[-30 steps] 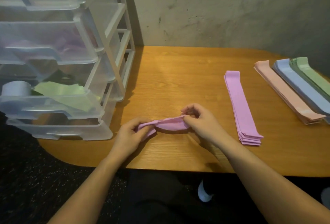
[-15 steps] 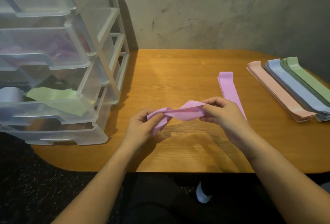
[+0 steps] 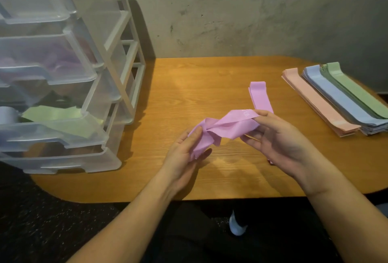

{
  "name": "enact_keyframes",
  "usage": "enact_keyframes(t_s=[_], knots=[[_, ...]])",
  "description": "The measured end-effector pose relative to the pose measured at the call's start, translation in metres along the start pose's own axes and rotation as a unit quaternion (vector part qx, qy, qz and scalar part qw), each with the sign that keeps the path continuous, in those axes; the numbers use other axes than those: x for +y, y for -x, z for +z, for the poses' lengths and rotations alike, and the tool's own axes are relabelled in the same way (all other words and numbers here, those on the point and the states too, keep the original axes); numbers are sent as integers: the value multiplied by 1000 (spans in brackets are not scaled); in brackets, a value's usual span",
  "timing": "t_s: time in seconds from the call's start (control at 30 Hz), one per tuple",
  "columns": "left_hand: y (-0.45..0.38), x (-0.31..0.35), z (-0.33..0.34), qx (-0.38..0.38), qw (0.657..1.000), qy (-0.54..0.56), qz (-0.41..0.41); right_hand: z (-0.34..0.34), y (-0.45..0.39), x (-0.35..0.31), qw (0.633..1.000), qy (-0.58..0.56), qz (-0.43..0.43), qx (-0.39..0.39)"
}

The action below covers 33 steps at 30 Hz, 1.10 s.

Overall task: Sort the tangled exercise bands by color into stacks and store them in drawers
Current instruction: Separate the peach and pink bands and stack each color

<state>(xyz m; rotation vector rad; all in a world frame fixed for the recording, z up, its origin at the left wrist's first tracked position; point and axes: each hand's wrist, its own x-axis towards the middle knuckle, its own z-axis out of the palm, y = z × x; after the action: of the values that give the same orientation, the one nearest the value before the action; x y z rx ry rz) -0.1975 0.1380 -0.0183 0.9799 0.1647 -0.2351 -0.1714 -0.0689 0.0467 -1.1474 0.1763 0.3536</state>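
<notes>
Trouble from the head view, as a guess: the twist at the middle of the pink band [image 3: 225, 129] could tighten if both ends are pulled apart before it is turned out, or the loose tail could slip from the left hand [image 3: 184, 153]. The band is soft, crumpled, pale pink with small white print, held above the table [image 3: 178, 86] at centre. The left hand pinches its bunched end at eight o'clock of the twist; the right hand [image 3: 277, 139] grips the flatter end at three o'clock. The pink stack [image 3: 259, 94] lies at one o'clock, the drawer unit [image 3: 63, 86] at nine.
</notes>
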Motion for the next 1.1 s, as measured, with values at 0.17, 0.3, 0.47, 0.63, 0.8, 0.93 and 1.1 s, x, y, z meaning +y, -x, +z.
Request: enact_keyframes(t_s=[0.17,0.3,0.47,0.63,0.8,0.93,1.1], knots=[[-2,2,-3,33,995,92,-9,-5,-1,-9,997,-41,-37,45],[-7,4,-16,53,994,98,4,-16,-1,-19,995,-68,-61,34],[-12,12,-23,78,982,171,20,-34,-1,-24,987,-141,-69,30],[-17,16,-25,96,970,225,2,-44,-5,-18,980,-141,-117,72],[-19,20,-17,87,966,243,-19,-48,-3,-13,981,-95,-148,86],[-21,23,-14,64,976,200,-49,-53,1,-13,980,-68,-164,91],[-24,28,-18,11,981,175,-80,-61,8,-23,989,39,-140,27]])
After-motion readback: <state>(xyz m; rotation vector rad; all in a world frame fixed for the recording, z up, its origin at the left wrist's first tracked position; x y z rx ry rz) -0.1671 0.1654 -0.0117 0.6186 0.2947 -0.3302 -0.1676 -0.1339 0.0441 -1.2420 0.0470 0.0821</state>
